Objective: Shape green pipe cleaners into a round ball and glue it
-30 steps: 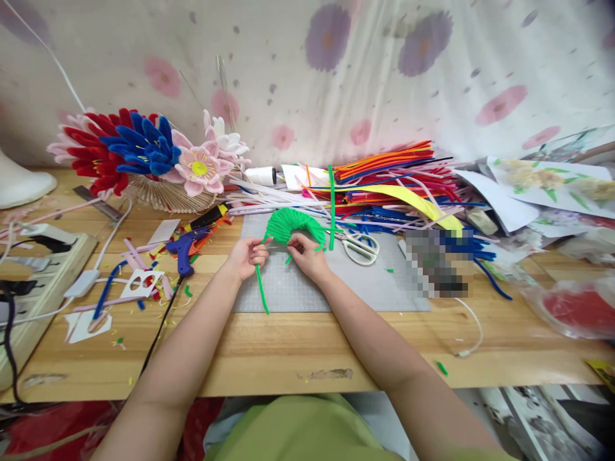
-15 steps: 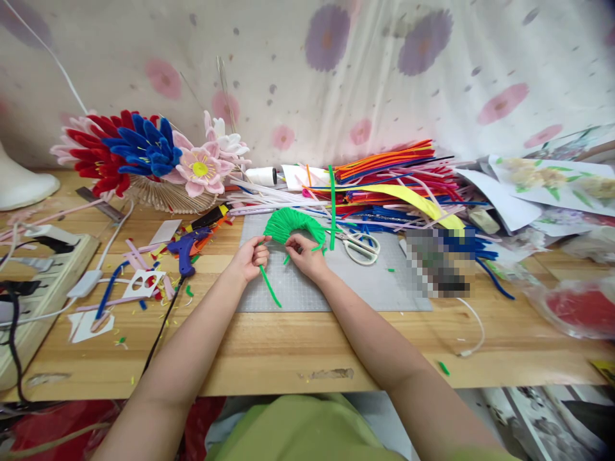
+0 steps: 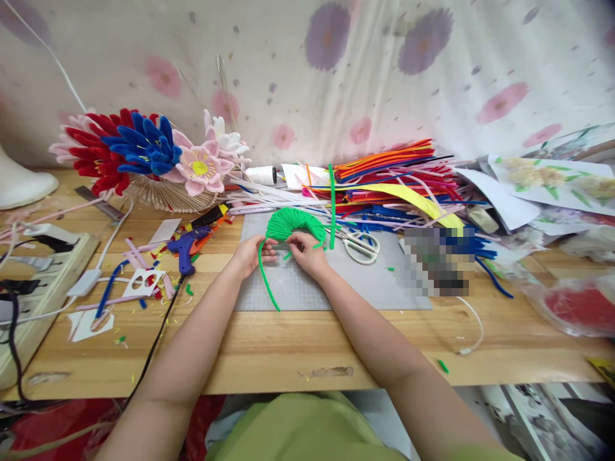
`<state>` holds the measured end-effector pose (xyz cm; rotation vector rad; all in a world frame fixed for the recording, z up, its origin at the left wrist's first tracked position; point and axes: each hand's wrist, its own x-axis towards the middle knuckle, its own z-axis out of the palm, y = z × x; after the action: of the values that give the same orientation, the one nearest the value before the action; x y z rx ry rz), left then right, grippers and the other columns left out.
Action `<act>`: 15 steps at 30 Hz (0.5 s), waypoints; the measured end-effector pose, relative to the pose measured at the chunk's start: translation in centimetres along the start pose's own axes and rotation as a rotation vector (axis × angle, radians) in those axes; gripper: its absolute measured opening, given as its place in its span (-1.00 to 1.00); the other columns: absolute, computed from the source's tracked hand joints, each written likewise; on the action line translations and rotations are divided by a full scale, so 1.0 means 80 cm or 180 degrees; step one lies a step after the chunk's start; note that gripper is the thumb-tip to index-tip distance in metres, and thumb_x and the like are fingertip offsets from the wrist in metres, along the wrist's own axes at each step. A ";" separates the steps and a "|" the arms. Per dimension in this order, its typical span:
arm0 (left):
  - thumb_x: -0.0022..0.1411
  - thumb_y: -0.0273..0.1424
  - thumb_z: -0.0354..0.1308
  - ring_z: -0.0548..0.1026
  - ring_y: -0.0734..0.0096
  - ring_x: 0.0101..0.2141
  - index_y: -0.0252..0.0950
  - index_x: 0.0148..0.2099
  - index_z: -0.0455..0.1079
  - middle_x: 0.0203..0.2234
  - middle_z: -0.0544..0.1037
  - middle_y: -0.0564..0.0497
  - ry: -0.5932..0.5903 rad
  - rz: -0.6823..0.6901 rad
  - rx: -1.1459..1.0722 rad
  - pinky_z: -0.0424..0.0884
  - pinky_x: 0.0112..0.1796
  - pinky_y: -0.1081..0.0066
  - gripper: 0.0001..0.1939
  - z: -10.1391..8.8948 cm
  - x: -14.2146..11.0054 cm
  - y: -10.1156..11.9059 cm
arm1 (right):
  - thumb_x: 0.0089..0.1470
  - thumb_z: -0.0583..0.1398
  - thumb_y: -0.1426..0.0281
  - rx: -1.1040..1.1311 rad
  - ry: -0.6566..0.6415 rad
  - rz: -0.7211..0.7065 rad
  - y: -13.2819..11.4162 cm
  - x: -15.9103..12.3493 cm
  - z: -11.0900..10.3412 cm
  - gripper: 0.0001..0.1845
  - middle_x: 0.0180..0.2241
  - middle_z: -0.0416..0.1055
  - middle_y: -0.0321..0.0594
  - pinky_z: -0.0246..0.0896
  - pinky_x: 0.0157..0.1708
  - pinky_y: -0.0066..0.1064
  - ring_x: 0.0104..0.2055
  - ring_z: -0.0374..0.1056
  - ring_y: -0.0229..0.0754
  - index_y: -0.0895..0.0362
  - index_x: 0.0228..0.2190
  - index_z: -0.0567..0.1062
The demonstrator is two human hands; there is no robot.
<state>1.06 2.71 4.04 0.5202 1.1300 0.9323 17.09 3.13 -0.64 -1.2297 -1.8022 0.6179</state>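
A curved band wrapped in green pipe cleaner [image 3: 293,223] arches over the grey cutting mat [image 3: 365,282], between my hands. My left hand [image 3: 250,253] is at its left end, thumb and index finger pinched there, the other fingers loosely extended. From that pinch a loose length of green pipe cleaner [image 3: 265,285] hangs down to the mat. My right hand [image 3: 307,251] grips the inner right part of the band, fingers closed on it. Short green ends stick out near the right fingers. Just right of the band lie scissors [image 3: 361,248] with white handles.
Bundles of coloured pipe cleaners [image 3: 389,160] lie along the back. Pipe-cleaner flowers [image 3: 148,147] stand back left. A blue glue gun [image 3: 185,250], scraps and a power strip [image 3: 52,294] occupy the left. A pixelated object [image 3: 435,262] and plastic bags [image 3: 576,307] are on the right.
My left hand has gone from a fist around the loose strand to a pinch with fingers loosened. The strand now loops outside the fingers. My right hand has barely moved.
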 end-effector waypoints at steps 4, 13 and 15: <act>0.12 -0.36 0.13 0.46 0.48 -0.61 -0.42 -0.43 0.33 -0.66 0.39 0.04 0.0465 0.0490 0.0499 0.44 -0.56 0.48 -0.81 0.003 0.003 -0.003 | -0.02 0.06 0.45 -0.0142 0.0005 -0.0163 -0.002 0.000 -0.002 -0.84 -0.39 0.44 -0.22 0.21 -0.25 -0.34 -0.28 0.28 -0.19 0.09 -0.41 0.45; 0.05 -0.47 0.19 0.47 0.53 -0.61 -0.43 -0.51 0.30 -0.65 0.43 0.03 0.0540 0.0534 0.0547 0.40 -0.62 0.57 -0.83 0.003 0.008 -0.008 | -0.04 0.07 0.45 -0.0137 -0.0138 -0.0181 -0.002 -0.002 -0.003 -0.88 -0.43 0.41 -0.24 0.18 -0.25 -0.36 -0.31 0.29 -0.22 0.10 -0.42 0.41; 0.04 -0.50 0.19 0.47 0.53 -0.60 -0.43 -0.50 0.30 -0.65 0.44 0.03 0.0482 0.0607 0.0586 0.40 -0.62 0.58 -0.86 0.002 0.009 -0.009 | -0.07 0.10 0.41 0.0189 -0.0096 0.0203 -0.001 -0.001 0.000 -0.88 -0.45 0.39 -0.30 0.20 -0.31 -0.39 -0.38 0.30 -0.26 0.09 -0.38 0.35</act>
<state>1.58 2.92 3.14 0.7265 1.3278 1.0512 17.09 3.02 -0.62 -1.2476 -1.7625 0.7246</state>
